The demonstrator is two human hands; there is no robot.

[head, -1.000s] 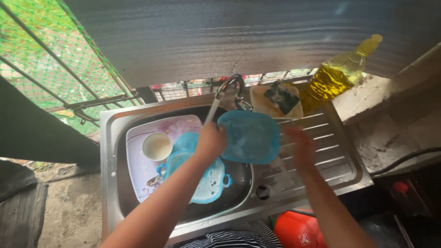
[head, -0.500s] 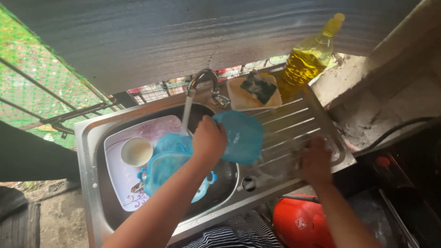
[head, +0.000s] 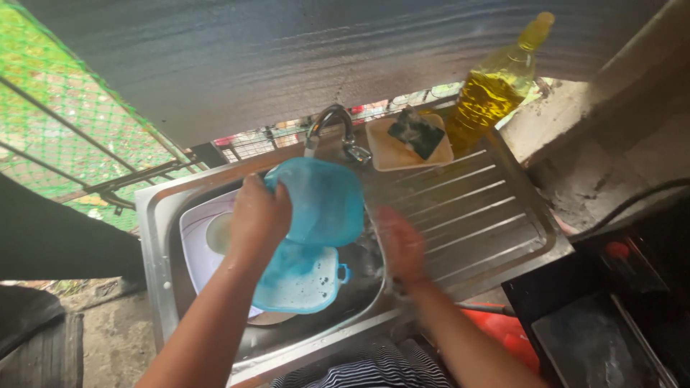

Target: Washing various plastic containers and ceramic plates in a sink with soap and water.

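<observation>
Your left hand [head: 259,215] is clamped on the left edge of the blue square lid [head: 322,202], fingers curled over the rim, thumb side hidden. Lid sits over the sink basin [head: 162,273], just under the tap [head: 327,126], above a blue container [head: 302,276] that lies in the basin. Your right hand [head: 401,244] is motion-blurred at the basin's right edge, near the lid's lower right corner; can't tell if it's spread or closed, and it doesn't look to be holding anything.

Risks as I read them:
- One-hand edge grip on a wet plastic lid: likely slippery, so it could slide out and drop onto the container or the white tray [head: 198,251] with the small cup [head: 219,233] beside it
- Tap spout is close to the lid's top edge: lifting it could knock the spout
- Oil bottle [head: 496,90] and the sponge dish [head: 410,140] stand on the drainboard [head: 467,208] behind your right hand; a wide swing could tip them

Orientation: lid is near square, so no strong long axis. Broad face tilted up toward you, top edge toward the tap, lower edge toward the container
</observation>
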